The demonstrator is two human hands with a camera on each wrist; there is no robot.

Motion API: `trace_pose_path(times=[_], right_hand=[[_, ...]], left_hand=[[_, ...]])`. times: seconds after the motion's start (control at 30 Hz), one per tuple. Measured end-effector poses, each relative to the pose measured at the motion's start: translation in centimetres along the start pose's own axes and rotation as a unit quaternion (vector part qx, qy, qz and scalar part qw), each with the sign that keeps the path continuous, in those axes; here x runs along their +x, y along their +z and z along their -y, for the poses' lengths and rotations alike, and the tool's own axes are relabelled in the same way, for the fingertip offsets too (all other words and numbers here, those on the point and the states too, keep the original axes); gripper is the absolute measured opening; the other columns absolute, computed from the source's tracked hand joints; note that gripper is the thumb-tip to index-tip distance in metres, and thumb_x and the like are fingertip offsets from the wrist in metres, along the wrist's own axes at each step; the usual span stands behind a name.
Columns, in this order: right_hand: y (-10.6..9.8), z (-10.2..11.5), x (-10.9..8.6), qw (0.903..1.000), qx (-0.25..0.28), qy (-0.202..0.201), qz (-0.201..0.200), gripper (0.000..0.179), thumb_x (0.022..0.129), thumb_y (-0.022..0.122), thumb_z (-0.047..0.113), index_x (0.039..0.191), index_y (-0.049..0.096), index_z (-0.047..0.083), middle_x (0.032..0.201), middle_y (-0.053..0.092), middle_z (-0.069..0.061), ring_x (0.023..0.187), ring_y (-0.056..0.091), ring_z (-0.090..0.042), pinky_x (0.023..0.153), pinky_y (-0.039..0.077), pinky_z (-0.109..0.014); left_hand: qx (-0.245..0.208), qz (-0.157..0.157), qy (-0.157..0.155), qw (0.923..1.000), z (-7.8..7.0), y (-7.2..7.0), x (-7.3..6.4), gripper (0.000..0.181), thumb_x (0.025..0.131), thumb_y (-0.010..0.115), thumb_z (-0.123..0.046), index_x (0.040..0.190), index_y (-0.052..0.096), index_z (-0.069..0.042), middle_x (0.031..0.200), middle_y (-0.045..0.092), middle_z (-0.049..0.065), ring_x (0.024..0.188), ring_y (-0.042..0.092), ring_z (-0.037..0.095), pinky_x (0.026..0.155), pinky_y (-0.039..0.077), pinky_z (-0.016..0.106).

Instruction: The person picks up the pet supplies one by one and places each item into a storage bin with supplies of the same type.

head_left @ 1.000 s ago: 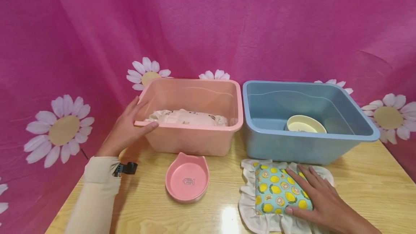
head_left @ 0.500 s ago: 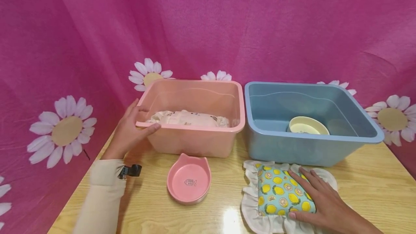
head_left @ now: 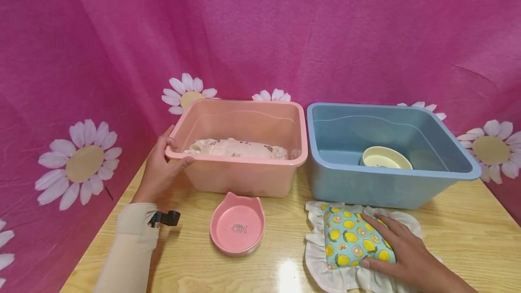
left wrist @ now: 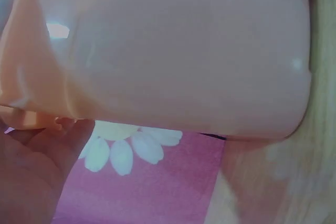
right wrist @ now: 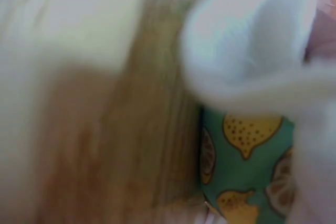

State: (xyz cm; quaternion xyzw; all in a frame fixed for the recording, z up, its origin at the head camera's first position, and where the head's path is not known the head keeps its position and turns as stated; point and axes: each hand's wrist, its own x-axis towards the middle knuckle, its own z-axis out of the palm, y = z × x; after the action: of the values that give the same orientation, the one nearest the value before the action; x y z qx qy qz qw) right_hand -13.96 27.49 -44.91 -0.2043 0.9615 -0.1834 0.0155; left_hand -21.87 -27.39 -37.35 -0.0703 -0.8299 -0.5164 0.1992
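My left hand (head_left: 158, 166) grips the left front corner of the pink plastic bin (head_left: 240, 177), fingers bent at the side rim and thumb along the front. In the left wrist view that hand (left wrist: 37, 177) is just under the rim, beside the bin's wall (left wrist: 184, 61). Inside the bin lies a pale printed cloth bundle (head_left: 240, 148), partly hidden by the front wall. My right hand (head_left: 407, 257) rests with spread fingers on a lemon-print cushion (head_left: 346, 238) with a white ruffled edge. A blurred white ruffle (right wrist: 236, 51) fills much of the right wrist view.
A pink cat-eared bowl (head_left: 237, 226) with a fishbone print sits in front of the pink bin. To the right stands a blue bin (head_left: 366, 189) holding a cream bowl (head_left: 384, 155). A magenta daisy-print cloth (head_left: 260, 30) hangs behind the wooden table (head_left: 195, 266).
My left fingers have drawn back from inside the pink bin and now bend at its rim. The right hand stays on the cushion. The view has shifted slightly.
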Motion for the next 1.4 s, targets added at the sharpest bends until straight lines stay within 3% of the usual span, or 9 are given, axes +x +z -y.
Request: trace_pose_path(times=[0.13, 0.23, 0.33, 0.5, 0.6, 0.8, 1.03, 1.33, 1.4], right_hand=[[-0.1, -0.1, 0.1, 0.9998, -0.001, 0.015, 0.011, 0.089, 0.075, 0.068, 0.065, 0.149, 0.032, 0.033, 0.144, 0.037, -0.015, 0.121, 0.04, -0.04, 0.078, 0.038, -0.072], [0.0, -0.1, 0.1, 0.9998, 0.002, 0.017, 0.014, 0.088, 0.075, 0.068, 0.064, 0.149, 0.032, 0.033, 0.144, 0.038, -0.016, 0.121, 0.04, -0.041, 0.078, 0.038, -0.073], [0.0, -0.1, 0.1, 0.9998, 0.003, 0.016, 0.012, 0.087, 0.075, 0.069, 0.063, 0.149, 0.032, 0.033, 0.144, 0.038, -0.016, 0.122, 0.04, -0.042, 0.078, 0.037, -0.072], [0.2, 0.0, 0.0, 1.0, 0.006, 0.004, 0.001, 0.087, 0.074, 0.071, 0.062, 0.148, 0.034, 0.032, 0.142, 0.04, -0.016, 0.121, 0.042, -0.042, 0.077, 0.039, -0.071], [0.3, 0.1, -0.1, 0.9996, 0.012, 0.018, 0.02, 0.089, 0.074, 0.068, 0.065, 0.149, 0.032, 0.034, 0.144, 0.038, -0.016, 0.122, 0.041, -0.04, 0.077, 0.04, -0.072], [0.2, 0.1, -0.1, 0.9982, 0.018, 0.038, 0.043, 0.092, 0.073, 0.066, 0.069, 0.15, 0.029, 0.035, 0.146, 0.036, -0.015, 0.122, 0.041, -0.04, 0.08, 0.04, -0.072], [0.0, 0.0, -0.1, 0.9994, 0.008, 0.021, 0.025, 0.09, 0.074, 0.067, 0.067, 0.149, 0.03, 0.034, 0.144, 0.039, -0.014, 0.122, 0.041, -0.038, 0.081, 0.039, -0.071], [-1.0, -0.2, -0.4, 0.9963, 0.049, -0.001, 0.071, 0.102, 0.071, 0.074, 0.059, 0.153, 0.019, 0.035, 0.151, 0.029, -0.018, 0.128, 0.034, -0.043, 0.075, 0.043, -0.07], [-1.1, -0.3, -0.3, 0.9951, 0.054, 0.01, 0.083, 0.101, 0.071, 0.073, 0.062, 0.152, 0.019, 0.038, 0.151, 0.028, -0.018, 0.129, 0.032, -0.043, 0.076, 0.042, -0.071]], left_hand=[[-0.025, -0.014, 0.009, 0.9995, -1.4, 0.3, -0.5, 0.048, 0.08, 0.077, -0.007, 0.103, 0.037, 0.003, 0.156, 0.028, 0.008, 0.139, 0.031, 0.028, 0.101, 0.037, 0.017], [-0.038, -0.026, 0.016, 0.9988, -1.8, 0.5, -0.8, 0.047, 0.081, 0.076, -0.006, 0.103, 0.037, 0.005, 0.156, 0.029, 0.011, 0.14, 0.03, 0.028, 0.103, 0.036, 0.019], [-0.051, -0.046, 0.014, 0.9975, -1.0, 0.7, -0.8, 0.045, 0.079, 0.077, -0.004, 0.102, 0.039, 0.004, 0.155, 0.032, 0.007, 0.139, 0.032, 0.023, 0.103, 0.037, 0.022], [0.008, -0.098, 0.029, 0.9948, 0.9, 0.8, -1.0, 0.044, 0.073, 0.083, -0.011, 0.101, 0.05, -0.002, 0.148, 0.043, -0.002, 0.13, 0.046, 0.016, 0.098, 0.043, 0.026], [0.047, -0.123, 0.039, 0.9905, 1.2, 0.8, -1.4, 0.042, 0.07, 0.086, -0.016, 0.099, 0.056, -0.006, 0.143, 0.049, -0.002, 0.126, 0.05, 0.013, 0.096, 0.045, 0.029], [0.047, -0.154, 0.052, 0.9855, 1.0, 0.8, -1.6, 0.036, 0.066, 0.087, -0.013, 0.093, 0.065, -0.007, 0.133, 0.058, 0.003, 0.127, 0.05, 0.012, 0.092, 0.046, 0.027], [0.053, -0.157, 0.073, 0.9834, 0.8, 0.7, -1.4, 0.033, 0.065, 0.087, -0.007, 0.092, 0.067, -0.005, 0.128, 0.062, 0.005, 0.125, 0.052, 0.016, 0.086, 0.046, 0.016], [0.044, -0.147, 0.089, 0.9841, 0.6, 0.3, -1.4, 0.031, 0.064, 0.087, -0.006, 0.089, 0.068, -0.005, 0.128, 0.062, 0.006, 0.119, 0.057, 0.022, 0.083, 0.046, 0.013], [0.048, -0.145, 0.088, 0.9844, 0.7, 0.3, -1.4, 0.031, 0.065, 0.087, -0.005, 0.09, 0.068, -0.005, 0.128, 0.062, 0.006, 0.119, 0.057, 0.023, 0.083, 0.046, 0.012]])
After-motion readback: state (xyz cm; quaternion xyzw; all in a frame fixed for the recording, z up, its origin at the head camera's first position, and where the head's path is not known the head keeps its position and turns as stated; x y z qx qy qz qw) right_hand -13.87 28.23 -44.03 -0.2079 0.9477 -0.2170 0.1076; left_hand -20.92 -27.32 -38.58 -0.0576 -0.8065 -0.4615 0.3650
